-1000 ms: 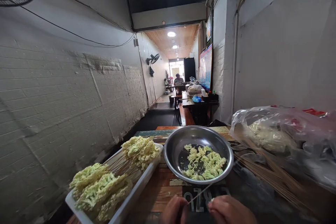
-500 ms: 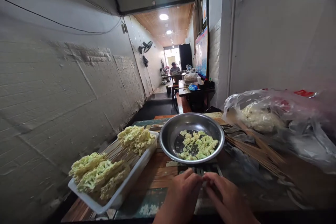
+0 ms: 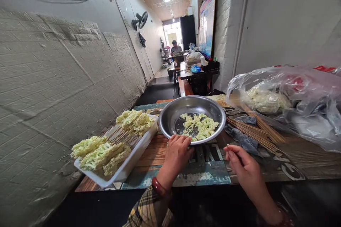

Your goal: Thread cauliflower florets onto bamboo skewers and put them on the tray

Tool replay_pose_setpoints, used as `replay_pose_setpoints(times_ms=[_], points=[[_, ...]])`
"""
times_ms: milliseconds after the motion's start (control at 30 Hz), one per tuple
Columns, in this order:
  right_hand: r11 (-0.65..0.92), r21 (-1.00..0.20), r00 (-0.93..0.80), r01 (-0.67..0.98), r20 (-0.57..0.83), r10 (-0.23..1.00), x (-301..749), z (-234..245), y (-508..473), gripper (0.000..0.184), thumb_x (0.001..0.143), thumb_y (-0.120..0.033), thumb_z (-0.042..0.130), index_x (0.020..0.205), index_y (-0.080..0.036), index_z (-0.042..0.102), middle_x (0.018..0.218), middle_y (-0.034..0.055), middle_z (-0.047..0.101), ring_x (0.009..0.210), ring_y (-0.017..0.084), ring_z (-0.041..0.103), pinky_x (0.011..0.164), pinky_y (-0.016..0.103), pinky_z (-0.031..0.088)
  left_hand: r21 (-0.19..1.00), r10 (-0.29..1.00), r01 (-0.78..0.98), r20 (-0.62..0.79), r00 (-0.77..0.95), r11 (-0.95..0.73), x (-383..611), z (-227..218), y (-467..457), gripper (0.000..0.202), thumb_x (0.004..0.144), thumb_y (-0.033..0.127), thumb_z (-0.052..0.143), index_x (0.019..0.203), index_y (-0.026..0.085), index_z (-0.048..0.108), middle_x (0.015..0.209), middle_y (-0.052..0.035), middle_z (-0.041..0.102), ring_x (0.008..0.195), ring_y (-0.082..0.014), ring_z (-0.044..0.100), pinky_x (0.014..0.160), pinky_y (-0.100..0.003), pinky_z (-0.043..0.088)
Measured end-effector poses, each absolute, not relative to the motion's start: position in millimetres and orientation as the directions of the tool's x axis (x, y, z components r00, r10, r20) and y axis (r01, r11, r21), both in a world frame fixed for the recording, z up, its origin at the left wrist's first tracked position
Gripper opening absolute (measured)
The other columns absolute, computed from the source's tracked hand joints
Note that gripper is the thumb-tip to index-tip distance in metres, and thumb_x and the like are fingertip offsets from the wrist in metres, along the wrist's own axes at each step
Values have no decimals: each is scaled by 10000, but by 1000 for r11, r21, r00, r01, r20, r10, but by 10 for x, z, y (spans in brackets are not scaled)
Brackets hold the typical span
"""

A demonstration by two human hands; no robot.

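A steel bowl [image 3: 167,108] stands in front of me with loose cauliflower florets [image 3: 204,126] inside. My left hand [image 3: 178,153] lies over the bowl's near rim, fingers stretched forward and their tips partly hidden. To the right of the bowl, my right hand [image 3: 244,166] is closed in a pinch above the table. A tiny pale tip shows at its fingertips; what it belongs to cannot be made out. On the left, a white plastic tray [image 3: 133,161] holds several bunches of skewered cauliflower [image 3: 99,159], their thin sticks pointing inward.
Loose bamboo skewers [image 3: 252,131] lie right of the bowl on the patterned wooden table [image 3: 186,175]. Behind them sits a clear plastic bag [image 3: 269,101] with cauliflower in it. A brick wall [image 3: 53,95] runs along the left. Far back, a person [image 3: 176,48] sits at another table.
My hands were together in front of the bowl and have parted. The left moved forward to the bowl's rim; the right moved right and forward. The view has tilted down.
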State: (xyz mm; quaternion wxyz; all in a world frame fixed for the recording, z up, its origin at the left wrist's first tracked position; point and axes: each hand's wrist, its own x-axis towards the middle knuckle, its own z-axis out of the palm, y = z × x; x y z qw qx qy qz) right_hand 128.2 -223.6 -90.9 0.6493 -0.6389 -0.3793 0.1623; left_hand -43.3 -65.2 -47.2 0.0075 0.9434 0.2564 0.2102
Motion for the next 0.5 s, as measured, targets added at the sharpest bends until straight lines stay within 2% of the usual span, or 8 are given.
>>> replay_pose_setpoints(times_ms=[33,100,167,233,300,500], points=[[125,-973,680,192,224,699,1327,-926,-2215,295,873,-483,577,981,-220,656,700,9,635,534,145,566,468,256,458,99,499,504,399,770,-858,-421,-517,-652,99,872,183,590,962,197,629,905,-52,679,897,-222,596,871,-403,418],[131,-991,688,19,108,717,1405,-947,-2144,386,837,-513,612,1078,-211,616,657,-32,580,428,93,442,380,217,350,74,513,541,443,735,-838,-404,-617,-677,103,895,147,540,888,199,628,837,-40,666,824,-202,580,828,-374,399],[148,-979,680,-137,15,733,1463,-949,-2047,517,807,-536,638,1200,-212,548,648,-65,535,385,57,325,348,189,251,77,516,555,493,701,-828,-404,-727,-730,138,909,132,514,873,200,628,796,-31,656,788,-193,569,808,-364,383],[161,-961,673,-223,-33,739,1500,-930,-1946,628,788,-557,650,1291,-222,481,642,-88,501,379,43,263,348,177,205,105,512,546,529,677,-831,-422,-840,-803,142,921,136,505,898,196,632,791,-31,659,792,-191,573,794,-358,378],[165,-966,669,-198,-10,743,1524,-895,-1860,643,784,-564,654,1298,-216,484,627,-91,477,395,52,278,355,180,213,137,506,528,560,656,-838,-443,-943,-884,150,931,140,494,937,189,636,808,-36,667,805,-190,584,785,-356,379],[165,-980,683,108,194,704,1599,-784,-1709,402,821,-511,616,1072,-197,636,687,-34,565,483,102,383,421,233,337,220,528,505,581,619,-834,-400,-1102,-1079,161,938,155,487,950,187,644,813,-51,672,817,-198,595,763,-354,391]])
